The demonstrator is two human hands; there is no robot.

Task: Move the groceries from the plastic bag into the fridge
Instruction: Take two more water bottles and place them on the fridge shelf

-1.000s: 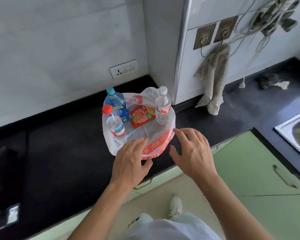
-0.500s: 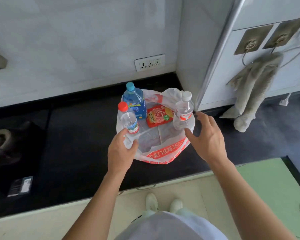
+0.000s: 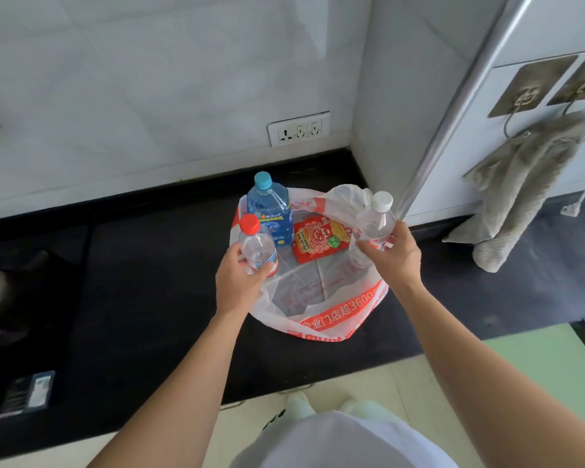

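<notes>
Two bottles were in hand | my left grip [image 3: 240, 282] wrapped the red-capped bottle [image 3: 255, 244], right grip [image 3: 394, 255] the white-capped bottle [image 3: 374, 221], both standing in the plastic bag [image 3: 335, 309] on the tabletop [image 3: 149, 282] | step: first pickup | next, I judged: lift both clear, carry to fridge

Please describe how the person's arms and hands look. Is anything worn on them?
Both forearms are bare up to the frame edge: no sleeves show. The left hand and the right hand wear no gloves, and no watch, ring or bracelet is visible. Below, a white garment shows.
</notes>
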